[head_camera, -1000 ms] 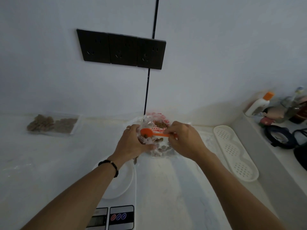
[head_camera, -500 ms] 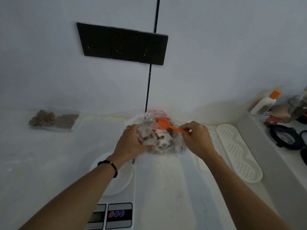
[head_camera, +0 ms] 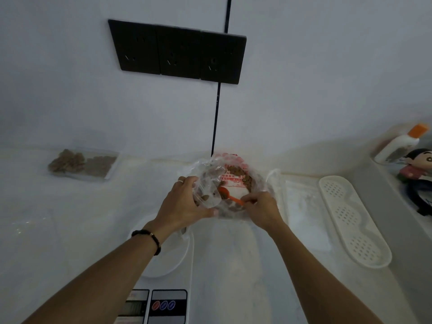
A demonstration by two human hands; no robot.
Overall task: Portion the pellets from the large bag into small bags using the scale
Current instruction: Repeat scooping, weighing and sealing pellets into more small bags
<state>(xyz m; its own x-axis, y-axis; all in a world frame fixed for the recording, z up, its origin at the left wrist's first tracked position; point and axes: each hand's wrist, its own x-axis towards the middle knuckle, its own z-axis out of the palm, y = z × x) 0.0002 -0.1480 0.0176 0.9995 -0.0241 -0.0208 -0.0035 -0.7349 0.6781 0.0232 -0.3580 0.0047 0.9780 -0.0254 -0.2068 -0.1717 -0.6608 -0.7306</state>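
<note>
White desk (head_camera: 70, 230): left hand (head_camera: 184, 204) grips a floppy small bag (head_camera: 208, 195), right hand (head_camera: 261, 210) pinches the orange scoop (head_camera: 230, 196) handle over the large bag (head_camera: 236, 181); light, slippery stuff, best held by the rim.

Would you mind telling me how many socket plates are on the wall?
3, side by side in one black row above the counter: the left plate, the middle plate, and the right plate beside the black vertical line. None looks hidden.

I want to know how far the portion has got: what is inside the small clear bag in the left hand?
A few brown pellets lie in the small clear bag; the orange scoop sits at its mouth. The left hand covers the bag's near side, so the full amount is hidden.
</note>
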